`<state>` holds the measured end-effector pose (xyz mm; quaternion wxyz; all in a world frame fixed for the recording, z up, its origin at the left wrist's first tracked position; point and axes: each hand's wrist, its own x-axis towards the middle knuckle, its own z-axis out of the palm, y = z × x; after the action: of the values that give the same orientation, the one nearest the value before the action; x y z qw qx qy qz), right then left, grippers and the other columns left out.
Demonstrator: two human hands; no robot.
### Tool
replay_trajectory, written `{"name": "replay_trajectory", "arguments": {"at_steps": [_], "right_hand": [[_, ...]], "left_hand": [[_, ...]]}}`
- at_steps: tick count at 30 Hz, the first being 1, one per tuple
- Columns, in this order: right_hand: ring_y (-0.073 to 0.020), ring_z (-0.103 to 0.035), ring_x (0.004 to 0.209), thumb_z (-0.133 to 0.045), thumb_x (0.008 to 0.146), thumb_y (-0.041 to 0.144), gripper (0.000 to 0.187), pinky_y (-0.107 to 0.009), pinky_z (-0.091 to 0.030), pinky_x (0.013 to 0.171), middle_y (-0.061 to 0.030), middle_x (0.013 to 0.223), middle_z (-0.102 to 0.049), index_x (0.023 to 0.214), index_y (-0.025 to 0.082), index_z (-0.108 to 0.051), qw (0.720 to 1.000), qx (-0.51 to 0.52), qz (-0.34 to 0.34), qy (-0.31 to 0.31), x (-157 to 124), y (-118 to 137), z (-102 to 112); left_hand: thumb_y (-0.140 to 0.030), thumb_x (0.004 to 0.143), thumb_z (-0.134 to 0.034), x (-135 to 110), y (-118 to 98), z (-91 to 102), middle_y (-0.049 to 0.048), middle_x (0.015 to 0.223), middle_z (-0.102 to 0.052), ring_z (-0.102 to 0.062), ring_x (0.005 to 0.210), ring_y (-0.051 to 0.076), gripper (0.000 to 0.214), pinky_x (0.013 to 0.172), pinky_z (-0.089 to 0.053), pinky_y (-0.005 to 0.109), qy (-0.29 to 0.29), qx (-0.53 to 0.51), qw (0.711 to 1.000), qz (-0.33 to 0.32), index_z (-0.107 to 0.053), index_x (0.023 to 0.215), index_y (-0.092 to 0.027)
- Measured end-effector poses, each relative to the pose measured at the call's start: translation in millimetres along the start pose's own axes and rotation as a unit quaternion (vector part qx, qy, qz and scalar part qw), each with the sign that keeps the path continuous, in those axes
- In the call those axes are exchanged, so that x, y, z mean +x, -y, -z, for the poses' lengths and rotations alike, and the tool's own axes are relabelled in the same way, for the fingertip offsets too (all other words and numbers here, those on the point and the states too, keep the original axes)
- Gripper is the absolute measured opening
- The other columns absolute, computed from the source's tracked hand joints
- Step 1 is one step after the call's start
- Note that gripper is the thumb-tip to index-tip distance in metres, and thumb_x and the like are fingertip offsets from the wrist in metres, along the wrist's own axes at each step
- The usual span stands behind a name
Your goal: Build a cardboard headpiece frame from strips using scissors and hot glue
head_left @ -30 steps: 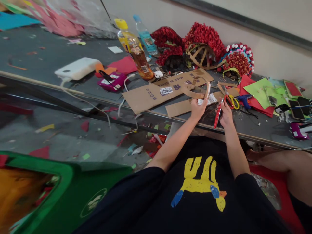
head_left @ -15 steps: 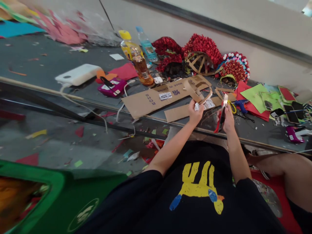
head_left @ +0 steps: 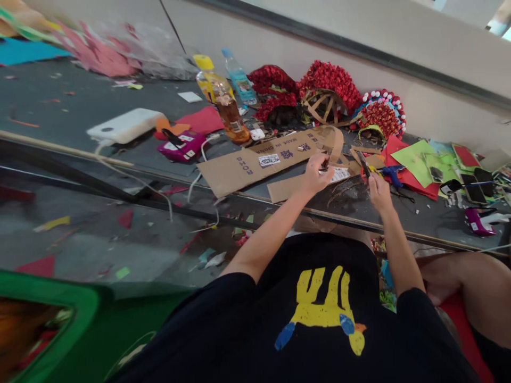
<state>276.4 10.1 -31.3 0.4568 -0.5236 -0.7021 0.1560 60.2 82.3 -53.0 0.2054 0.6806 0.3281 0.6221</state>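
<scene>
My left hand (head_left: 318, 173) has its fingers closed on a curled cardboard strip (head_left: 337, 144), which loops up above the table edge. In my right hand (head_left: 378, 191) is a utility knife (head_left: 363, 164), black with some red, pointing up and away from me; its blade is hard to make out. Under and beside my left hand lies a long flat cardboard piece (head_left: 239, 169) with printed letters and a label. Yellow-handled scissors (head_left: 374, 169) and a blue glue gun (head_left: 393, 174) lie just past my right hand.
Behind the cardboard stand a drink bottle (head_left: 229, 114) and a water bottle (head_left: 241, 80). Red decorated headpieces (head_left: 329, 80) rest against the wall. Green paper (head_left: 413, 159) lies to the right. A white power bank (head_left: 125, 126) sits left. Another person's leg (head_left: 471, 282) is at the right.
The utility knife has tilted away from me and its tip now points up and left. My left hand has shifted slightly left and up, with the cardboard loop turned more upright.
</scene>
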Motion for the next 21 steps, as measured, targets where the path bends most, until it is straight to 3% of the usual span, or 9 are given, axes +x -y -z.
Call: {"name": "replay_trajectory", "arguments": {"at_steps": [3, 8, 14, 21], "right_hand": [[-0.0231, -0.059, 0.086, -0.035, 0.093, 0.045, 0.036, -0.039, -0.045, 0.084, -0.0087, 0.089, -0.065, 0.095, 0.023, -0.064, 0.996, -0.065, 0.049, -0.025, -6, -10, -9], [-0.0248, -0.059, 0.090, -0.037, 0.091, 0.039, 0.033, -0.040, -0.046, 0.084, -0.0123, 0.094, -0.065, 0.098, 0.019, -0.063, 0.968, -0.199, 0.147, 0.045, -5, -18, -9], [-0.0239, -0.057, 0.087, -0.038, 0.090, 0.038, 0.033, -0.038, -0.044, 0.082, -0.0112, 0.092, -0.064, 0.098, 0.018, -0.064, 0.937, -0.278, 0.186, 0.102, 2, -21, -6], [-0.0217, -0.058, 0.085, -0.037, 0.093, 0.036, 0.033, -0.033, -0.045, 0.078, -0.0090, 0.090, -0.065, 0.100, 0.018, -0.064, 0.908, -0.341, 0.231, 0.079, 4, -19, -10]], "left_hand": [[-0.031, 0.070, -0.059, -11, 4, -3.8, 0.0026, 0.066, -0.053, -0.050, 0.068, 0.020, 0.010, 0.080, -0.044, 0.038, 0.013, 0.042, 0.998, -0.038, -0.055, 0.071, -0.022], [-0.031, 0.067, -0.056, -22, 9, -9.5, 0.0026, 0.067, -0.055, -0.051, 0.071, 0.021, 0.010, 0.089, -0.042, 0.043, 0.014, 0.081, 0.992, -0.092, -0.053, 0.072, -0.023], [-0.030, 0.067, -0.056, -24, 10, -10.7, 0.0042, 0.070, -0.058, -0.055, 0.074, 0.023, 0.010, 0.088, -0.043, 0.043, 0.022, 0.089, 0.992, -0.089, -0.054, 0.073, -0.023], [-0.028, 0.069, -0.053, -26, 10, -12.0, 0.0038, 0.072, -0.060, -0.056, 0.074, 0.022, 0.010, 0.089, -0.043, 0.043, 0.030, 0.111, 0.984, -0.137, -0.052, 0.077, -0.022]]}}
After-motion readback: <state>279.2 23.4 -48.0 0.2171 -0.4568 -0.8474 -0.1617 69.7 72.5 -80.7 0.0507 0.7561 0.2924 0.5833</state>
